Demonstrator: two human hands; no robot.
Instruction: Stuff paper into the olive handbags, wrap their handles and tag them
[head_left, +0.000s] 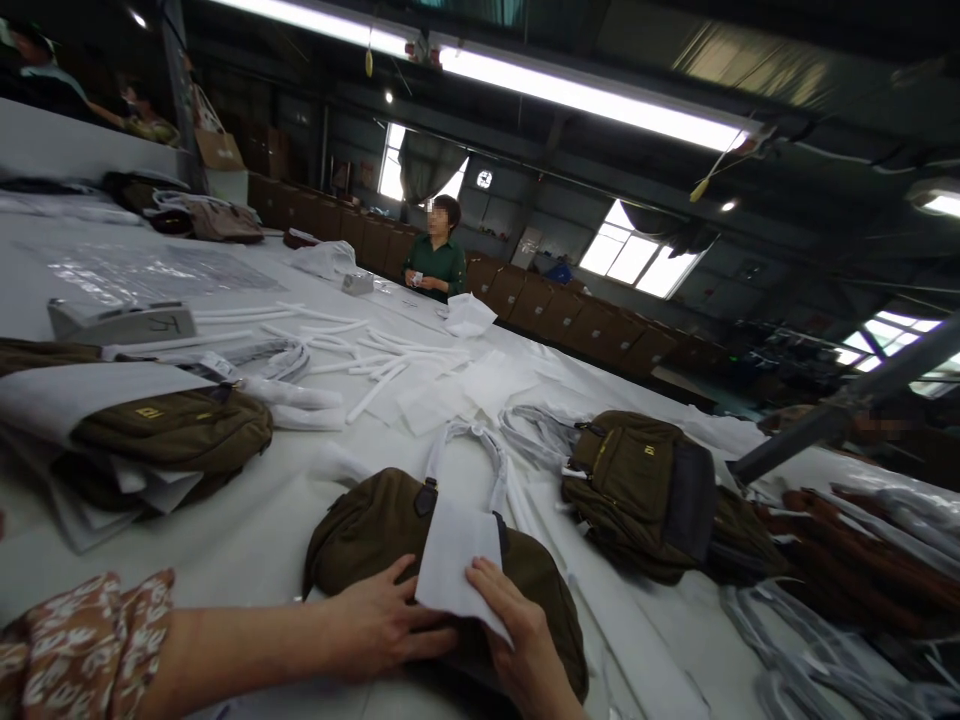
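An olive-green handbag (pixel 382 520) with dark trim lies in front of me, its wrapped handle (pixel 491 455) looped away from me. A white packing sheet (pixel 457 550) covers the middle of the bag. My left hand (pixel 386 620) rests on the bag at the sheet's left edge, fingers apart, some of them partly hidden under the sheet's lower end. My right hand (pixel 525 630) has its fingers bent over the sheet's right side and holds it against the bag; its thumb is hidden.
Olive bags with white sheets (pixel 180 430) lie at left, and an olive backpack (pixel 637 490) at right. White rolls (pixel 390 350) and loose sheets litter the table (pixel 277 540) beyond. A slanted metal post (pixel 847 400) rises at right. A person in green (pixel 446 260) stands across the table.
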